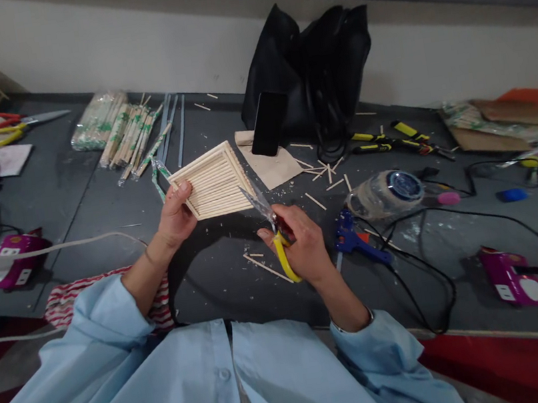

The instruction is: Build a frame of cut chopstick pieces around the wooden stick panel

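My left hand grips the left edge of a small panel built of thin wooden sticks laid side by side inside a raised stick frame. It is held tilted above the grey table. In my right hand is a pair of scissors with yellow handles. Their blades point up and left, overlapping the panel's right edge in view; whether they touch it I cannot tell. A few loose sticks and small chips lie on the table below my right hand.
Behind stand a black bag and a phone. Wrapped stick bundles lie at the back left. To the right are a blue glue gun with its cable, a clear plastic jar, pliers and a magenta box.
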`<state>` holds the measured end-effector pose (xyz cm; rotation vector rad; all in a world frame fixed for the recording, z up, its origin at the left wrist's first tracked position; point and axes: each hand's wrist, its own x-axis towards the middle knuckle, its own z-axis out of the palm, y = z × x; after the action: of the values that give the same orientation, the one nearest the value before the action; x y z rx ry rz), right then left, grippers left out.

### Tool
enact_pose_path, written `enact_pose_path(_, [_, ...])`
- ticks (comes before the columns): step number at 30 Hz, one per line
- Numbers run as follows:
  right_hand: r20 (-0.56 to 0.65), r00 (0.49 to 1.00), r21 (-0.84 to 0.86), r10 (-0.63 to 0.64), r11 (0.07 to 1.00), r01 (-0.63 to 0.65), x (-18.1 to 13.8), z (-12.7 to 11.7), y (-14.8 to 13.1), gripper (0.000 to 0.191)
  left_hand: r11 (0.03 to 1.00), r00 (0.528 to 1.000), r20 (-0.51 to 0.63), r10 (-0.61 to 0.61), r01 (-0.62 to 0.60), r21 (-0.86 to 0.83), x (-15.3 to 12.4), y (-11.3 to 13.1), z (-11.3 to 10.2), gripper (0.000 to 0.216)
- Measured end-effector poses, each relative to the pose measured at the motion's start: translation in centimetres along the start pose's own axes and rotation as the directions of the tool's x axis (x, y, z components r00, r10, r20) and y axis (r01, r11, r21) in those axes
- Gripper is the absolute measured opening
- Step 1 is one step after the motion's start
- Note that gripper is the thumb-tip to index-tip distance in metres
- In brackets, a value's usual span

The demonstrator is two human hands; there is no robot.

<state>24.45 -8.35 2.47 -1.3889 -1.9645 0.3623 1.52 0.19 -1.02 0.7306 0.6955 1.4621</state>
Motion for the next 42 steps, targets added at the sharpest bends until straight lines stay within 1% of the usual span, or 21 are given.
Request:
enact_pose_path(5, [-0.057, 0.997, 0.010, -0.043, 0.999, 0.043, -0.09, 0.37, 0.22, 0.036, 0.998, 0.999, 0.014, -0.029, 0.030, -0.051, 0.03, 0.08, 0.04, 0.047])
enact_pose_path(10, [-0.091, 0.993, -0.006, -0.070, 0.998, 0.069, -0.18, 0.60, 0.35, 0.035, 0.998, 0.999, 0.029, -0.030, 0.031, -0.048, 0.20, 0.07, -0.08, 0.048])
enact_pose_path(15, [-0.084, 0.994, -0.047, -0.073, 0.997, 0.069, -0.16, 0.73, 0.42, 0.038, 1.000, 1.000, 0.030, -0.008, 0.009, -0.018, 0.31, 0.09, -0.19, 0.049])
enact_pose_path(19, [-0.106, 0.990, -0.072, -0.096, 0.993, 0.089, -0.14, 0.68, 0.37, 0.038, 1.000, 1.000, 0.031, -0.002, 0.002, -0.019, 0.36, 0.08, -0.33, 0.049])
enact_pose_path(25, [-0.075, 0.991, -0.043, -0.108, 0.994, 0.105, 0.10, 0.51, 0.24, 0.040, 1.000, 1.000, 0.025, -0.014, 0.014, -0.004, 0.41, -0.08, -0.62, 0.051])
enact_pose_path(30, [-0.059, 0.995, -0.036, -0.076, 0.997, 0.073, 0.19, 0.49, 0.35, 0.043, 1.000, 1.000, 0.012, -0.002, 0.002, 0.012, 0.33, -0.01, -0.44, 0.050])
enact_pose_path(34, [-0.075, 0.994, -0.046, -0.074, 0.996, 0.071, 0.00, 0.54, 0.33, 0.040, 1.000, 1.000, 0.019, -0.015, 0.015, 0.008, 0.22, 0.18, -0.20, 0.047])
enact_pose_path(37, [-0.081, 0.994, -0.063, -0.073, 0.996, 0.068, -0.15, 0.57, 0.16, 0.036, 1.000, 1.000, 0.025, -0.001, 0.001, -0.001, 0.20, 0.24, -0.15, 0.046])
enact_pose_path(42, [-0.093, 0.993, -0.110, -0.074, 0.992, 0.064, -0.24, 0.72, -0.06, 0.035, 1.000, 1.000, 0.017, 0.004, -0.004, 0.011, 0.29, 0.15, -0.30, 0.047])
